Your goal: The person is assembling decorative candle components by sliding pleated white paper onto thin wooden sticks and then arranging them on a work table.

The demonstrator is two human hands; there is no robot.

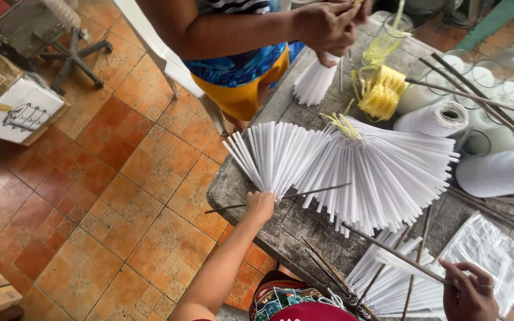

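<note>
My left hand (260, 204) has its fingers curled down onto the near tips of a white fan of paper strips (278, 156), pinching them against a thin dark stick (281, 197) that runs across just under the fingertips. Beyond those fingers the fan spreads away, and beside it to the right a bigger fan of strips (388, 172) is tied at its top with yellow string (345, 126). My right hand (468, 292) has its fingers wrapped around a long thin stick (397, 255) that slants off to the left above loose white strips (388, 285); a clear plastic bag (492, 252) lies just past those fingers. Everything rests on a grey table (239, 184). Farther out stand white thread cones (435, 117) and a yellow string spool (383, 92), and another person's hand (326, 27) grips a small white bundle (315, 80) across the table.
</note>
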